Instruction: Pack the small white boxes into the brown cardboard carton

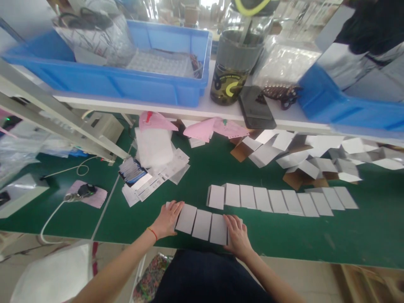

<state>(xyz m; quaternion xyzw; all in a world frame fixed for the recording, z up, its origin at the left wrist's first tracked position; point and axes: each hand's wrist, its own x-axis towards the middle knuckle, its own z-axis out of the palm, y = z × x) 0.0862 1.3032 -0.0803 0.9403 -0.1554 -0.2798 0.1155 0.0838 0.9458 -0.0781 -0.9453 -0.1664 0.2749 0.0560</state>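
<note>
L fingers (179, 205) & R fingers (234, 222) hold wht box row (201, 224) by ends.

Both hands (202, 227) touch a row of white boxes (202, 224).

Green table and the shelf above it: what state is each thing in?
Near row of white boxes: side by side, between both hands
Left hand: gripping its left end
Right hand: gripping its right end
Far row: lined up, untouched
Left blue bin: open, filled
Bottle: upright
Phone: flat, screen dark
</note>
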